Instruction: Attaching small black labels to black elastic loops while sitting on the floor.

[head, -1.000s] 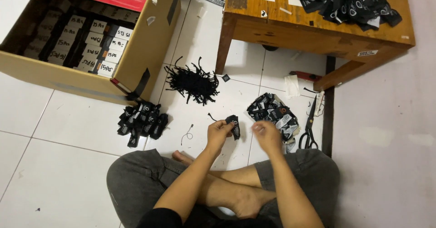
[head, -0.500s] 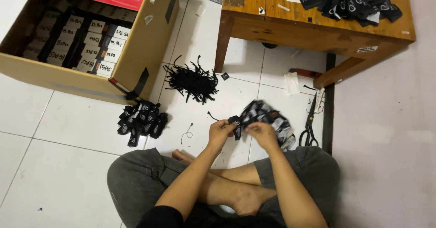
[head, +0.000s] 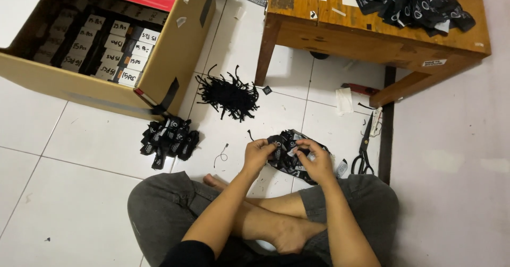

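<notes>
- Pinching 1 black tag (head: 280, 146) between left hand (head: 258, 153) and right hand (head: 314, 158), fingers pressed together.
- Best kept directly above the tag pile (head: 289, 163), clear of the scissors (head: 364, 149).

You sit cross-legged on the white tiled floor (head: 79, 203). Your left hand (head: 258, 153) and right hand (head: 314, 159) pinch a small black fabric tag (head: 280, 143) above a heap of black printed tags (head: 289, 160). A pile of black strings (head: 229, 94) lies near the open cardboard box (head: 170, 60); black-handled scissors (head: 364, 147) lie just right.
</notes>
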